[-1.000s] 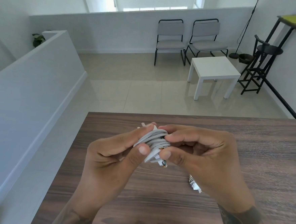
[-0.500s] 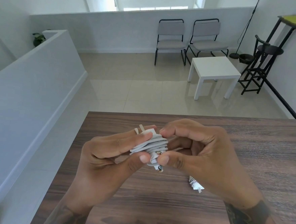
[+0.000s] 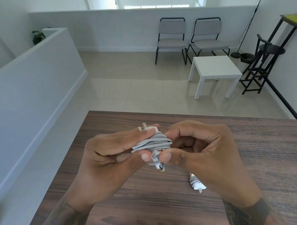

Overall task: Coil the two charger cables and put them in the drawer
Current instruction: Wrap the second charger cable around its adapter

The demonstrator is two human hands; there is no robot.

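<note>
Both hands hold one white wound-up charger cable [image 3: 152,143] above the brown table [image 3: 155,200]. The left hand [image 3: 109,155] pinches it between fingers and thumb. The right hand [image 3: 204,151] pinches its loose end. The other coiled cable [image 3: 196,183] lies on the table just beside the right hand.

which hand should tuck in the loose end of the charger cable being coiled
Right, probably. The right hand already pinches the loose end beside the coiled charger, while the left hand grips the bundle and steadies it.
</note>
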